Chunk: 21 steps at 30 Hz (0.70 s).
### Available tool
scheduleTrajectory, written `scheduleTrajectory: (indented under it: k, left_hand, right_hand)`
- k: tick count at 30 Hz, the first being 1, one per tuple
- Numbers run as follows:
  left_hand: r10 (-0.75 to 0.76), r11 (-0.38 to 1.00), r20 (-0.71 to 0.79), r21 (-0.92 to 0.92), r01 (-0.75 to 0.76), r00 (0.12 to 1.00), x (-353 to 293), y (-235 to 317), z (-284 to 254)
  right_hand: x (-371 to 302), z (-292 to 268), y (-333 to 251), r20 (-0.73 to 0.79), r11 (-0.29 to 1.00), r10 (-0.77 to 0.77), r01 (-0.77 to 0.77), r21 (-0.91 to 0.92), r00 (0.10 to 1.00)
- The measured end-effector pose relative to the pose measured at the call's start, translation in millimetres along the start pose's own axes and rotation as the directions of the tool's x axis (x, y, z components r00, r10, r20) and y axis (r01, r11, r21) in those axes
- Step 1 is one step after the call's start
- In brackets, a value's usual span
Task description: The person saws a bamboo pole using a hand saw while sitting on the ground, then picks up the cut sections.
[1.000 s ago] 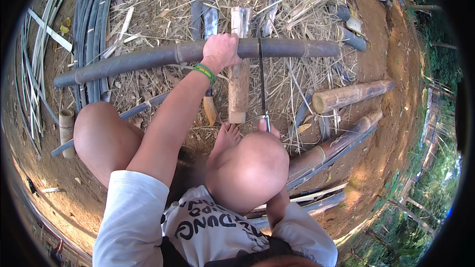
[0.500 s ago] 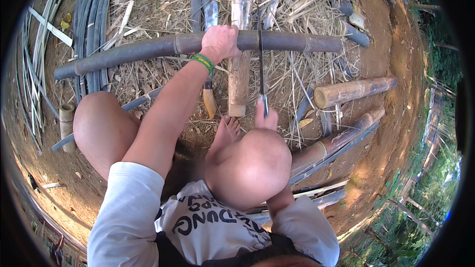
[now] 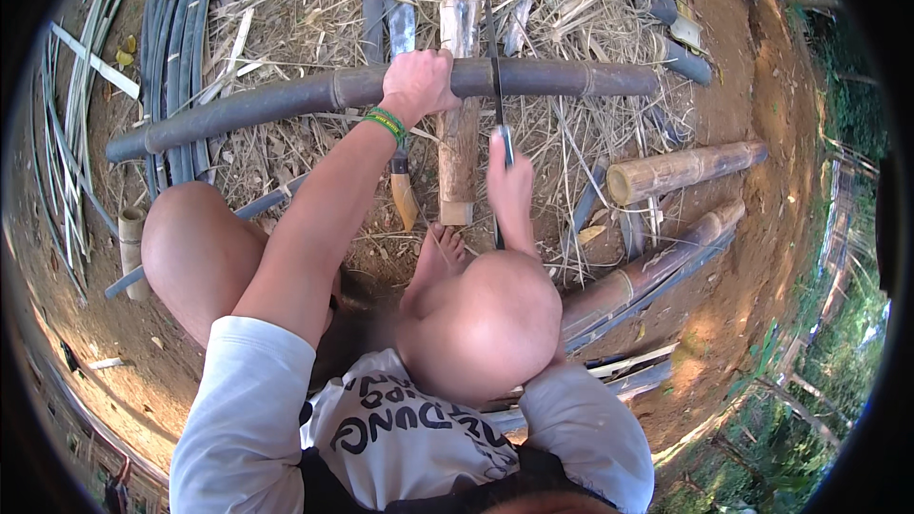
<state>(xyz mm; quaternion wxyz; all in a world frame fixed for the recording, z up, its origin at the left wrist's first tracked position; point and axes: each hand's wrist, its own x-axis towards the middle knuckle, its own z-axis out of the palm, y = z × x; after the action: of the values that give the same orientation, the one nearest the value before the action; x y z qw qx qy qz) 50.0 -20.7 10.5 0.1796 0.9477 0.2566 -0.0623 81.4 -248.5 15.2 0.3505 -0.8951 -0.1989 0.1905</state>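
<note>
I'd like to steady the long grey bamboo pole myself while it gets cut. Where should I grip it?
Grip the long grey pole from above, beside the left hand, left of the blade. It lies level across an upright wooden block, so downward pressure there pins it.

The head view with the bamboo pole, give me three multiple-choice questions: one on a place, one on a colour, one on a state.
1. Where does the long dark bamboo pole lie?
A. Across an upright wooden block
B. Inside a basket
C. On a table

2. What colour is the band on the left wrist?
A. Red
B. Green
C. White

3. How is the left hand?
A. Open in the air
B. Resting on a knee
C. Closed around the pole

Answers: 1 A, the pole crosses the wooden block. 2 B, the wristband is green. 3 C, its fingers wrap the pole, while the right hand holds a thin blade upright against it.
</note>
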Motion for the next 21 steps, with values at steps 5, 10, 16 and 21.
scheduleTrajectory:
  k: [5, 10, 16, 21]
  left_hand:
    - [-0.042, 0.999, 0.059, 0.011, 0.041, 0.997, -3.6, -15.9, 1.9]
    - [0.0, 1.0, 0.03, -0.006, 0.0, 1.0, 3.3, -4.3, 5.3]
    - [-0.021, 1.0, 0.034, -0.018, 0.022, 0.999, -3.0, -9.8, 4.5]
    - [0.009, 1.0, -0.037, -0.017, -0.01, 0.999, -0.2, -2.1, 8.9]
  right_hand:
    - [-24.6, 7.8, 6.1, 0.041, 0.997, 0.073, -0.074, 0.023, 0.996]
    - [-92.4, -19.7, 57.1, 0.018, 0.989, 0.072, -0.074, 0.126, 0.997]
    - [15.5, 6.0, -12.3, 0.056, 0.999, 0.013, -0.015, 0.03, 0.998]
    - [-104.5, -15.6, 87.7, 0.089, 0.977, 0.116, -0.13, 0.171, 0.989]
